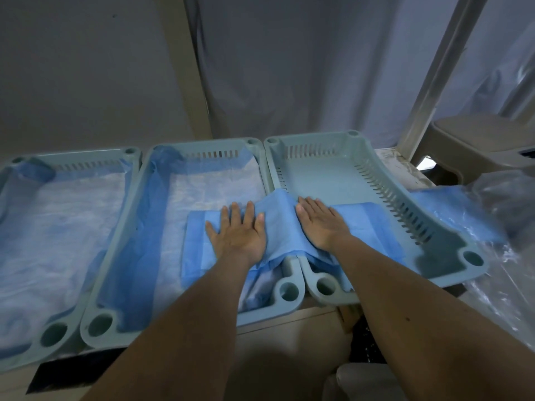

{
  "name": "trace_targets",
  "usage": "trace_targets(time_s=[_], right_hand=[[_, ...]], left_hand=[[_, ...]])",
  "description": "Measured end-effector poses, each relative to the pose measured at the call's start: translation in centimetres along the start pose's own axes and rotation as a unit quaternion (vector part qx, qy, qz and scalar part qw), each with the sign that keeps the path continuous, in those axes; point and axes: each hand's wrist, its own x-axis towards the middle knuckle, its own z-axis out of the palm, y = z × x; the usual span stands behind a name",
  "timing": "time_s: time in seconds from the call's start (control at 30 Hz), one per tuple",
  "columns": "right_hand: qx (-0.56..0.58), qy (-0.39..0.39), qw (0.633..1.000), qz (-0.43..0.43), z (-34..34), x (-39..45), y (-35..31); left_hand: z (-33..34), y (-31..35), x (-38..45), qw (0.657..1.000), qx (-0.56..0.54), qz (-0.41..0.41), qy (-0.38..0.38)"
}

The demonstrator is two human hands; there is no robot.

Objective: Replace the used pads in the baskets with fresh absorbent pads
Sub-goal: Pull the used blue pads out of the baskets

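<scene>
Three pale green baskets stand side by side. The left basket [131,157] and the middle basket [254,144] are each lined with a spread pad, white with blue edges. The right basket [451,244] has a bare floor at its far end. A folded blue pad [279,227] lies draped over the two rims between the middle and right baskets. My left hand [236,231] presses flat on its part in the middle basket. My right hand [320,224] presses flat on its part in the right basket. All fingers are straight.
More blue pads in clear plastic [451,209] lie to the right of the right basket. A beige plastic stool [474,146] stands at the back right beside a slanted post [434,76]. Grey sheeting hangs behind the baskets. The shelf's front edge runs just below them.
</scene>
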Motion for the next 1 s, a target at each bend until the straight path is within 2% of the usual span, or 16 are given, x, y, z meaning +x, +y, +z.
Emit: trace_targets(time_s=[0.2,0.4,0.6,0.67,0.73,0.8,0.83,0.9,1.0], right_hand=[[-0.141,-0.002,0.987,0.073,-0.9,-0.8,2.9],[-0.11,0.008,0.976,0.188,-2.3,-1.3,4.7],[-0.072,0.014,0.979,0.188,-2.5,-1.5,6.0],[-0.026,0.062,0.968,0.241,-3.1,-1.8,5.8],[-0.002,0.129,0.938,0.322,-3.7,-2.1,5.7],[0.042,0.161,0.906,0.39,-4.3,-2.0,6.3],[0.065,0.161,0.899,0.401,-4.6,-2.1,6.5],[0.1,0.132,0.915,0.367,-5.3,-1.8,7.0],[0.165,0.03,0.935,0.311,-6.5,-1.7,6.5]], left_hand=[[-0.8,-1.3,0.4,0.994,0.013,-0.104,-0.01],[-1.9,-0.7,0.7,0.987,0.01,-0.158,-0.023],[-2.0,0.4,0.5,0.998,-0.011,-0.059,-0.004],[-2.2,0.9,0.4,0.999,-0.036,-0.03,0.007],[-2.6,1.8,0.4,0.998,-0.043,0.01,0.033],[-3.0,2.9,0.2,0.996,-0.036,0.053,0.059],[-3.1,3.6,0.2,0.994,-0.032,0.076,0.07],[-3.4,5.0,-0.3,0.988,-0.023,0.128,0.087],[-3.5,6.8,-1.1,0.977,0.017,0.196,0.077]])
